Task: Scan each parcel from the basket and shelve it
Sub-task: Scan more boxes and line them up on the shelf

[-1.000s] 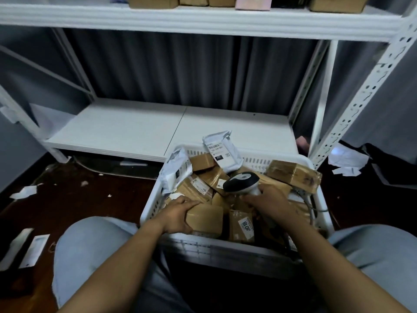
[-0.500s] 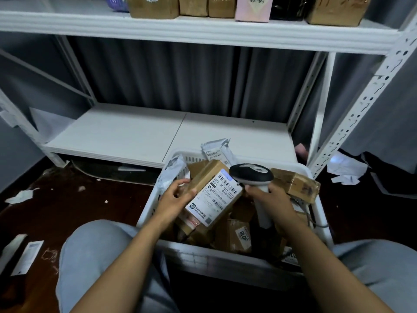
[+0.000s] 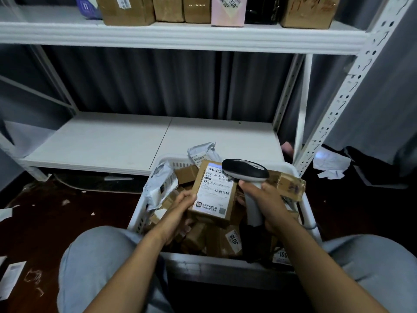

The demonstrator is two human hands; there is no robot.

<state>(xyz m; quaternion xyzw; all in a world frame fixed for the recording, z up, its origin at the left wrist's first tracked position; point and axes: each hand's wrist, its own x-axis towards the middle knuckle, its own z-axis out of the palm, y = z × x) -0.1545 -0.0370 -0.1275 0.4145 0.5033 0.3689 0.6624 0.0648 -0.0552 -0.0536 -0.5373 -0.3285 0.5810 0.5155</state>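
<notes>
A white plastic basket [image 3: 309, 211] sits on the floor between my knees, full of several brown boxes and grey mailer bags. My left hand [image 3: 178, 211] holds a brown cardboard parcel [image 3: 212, 193] above the basket, its white barcode label facing up. My right hand [image 3: 266, 204] grips the handle of a black-and-white barcode scanner [image 3: 244, 171], whose head hangs over the label's top right corner. A bluish light patch lies on the label's upper edge.
The white lower shelf [image 3: 108, 141] stands just beyond the basket. The upper shelf [image 3: 180, 35] carries several boxes and a pink parcel [image 3: 228, 10]. A perforated white upright [image 3: 345, 86] rises at the right. Paper scraps litter the dark floor on both sides.
My left hand lifted the parcel out of the basket and turned its label up. My right hand raised the scanner and brought its head over the label.
</notes>
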